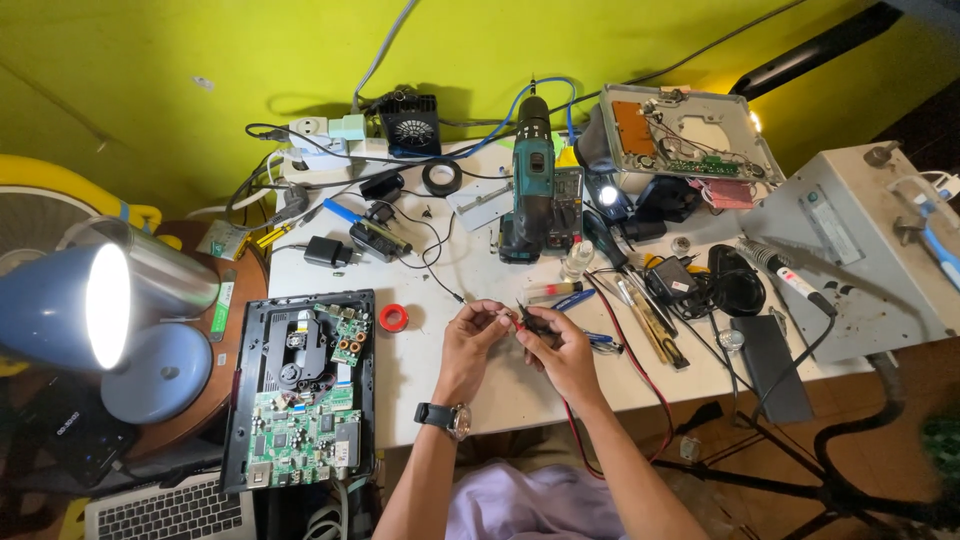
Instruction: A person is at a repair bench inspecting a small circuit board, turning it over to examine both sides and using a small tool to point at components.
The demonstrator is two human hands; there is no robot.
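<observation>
Lime-green wall runs behind my white bench [450, 370], which is crowded from edge to edge. Near the front edge, about the middle, my left hand [470, 335] and right hand [560, 345] meet just above the top. My left fingers pinch something small and thin, too tiny for me to tell what it is. My right fingers are clenched around the dark handles of a small pair of pliers [535, 322], whose tip points at what my left hand pinches; they seem to touch, though I cannot be sure. A wristwatch [445, 417] sits on my left wrist. A red wire [620, 350] trails from the back of the bench past my right hand and over the front edge. Just beside my left hand lies a red tape roll [393, 317]. At the left front corner an opened black player case [300, 385] holds a green circuit board and a disc drive mechanism. At the back edge stands a teal cordless drill [532, 180], and near the right back corner an opened grey housing [690, 135] leans with small boards and wires inside. A lit blue desk lamp [75, 305] stands off the left edge.
</observation>
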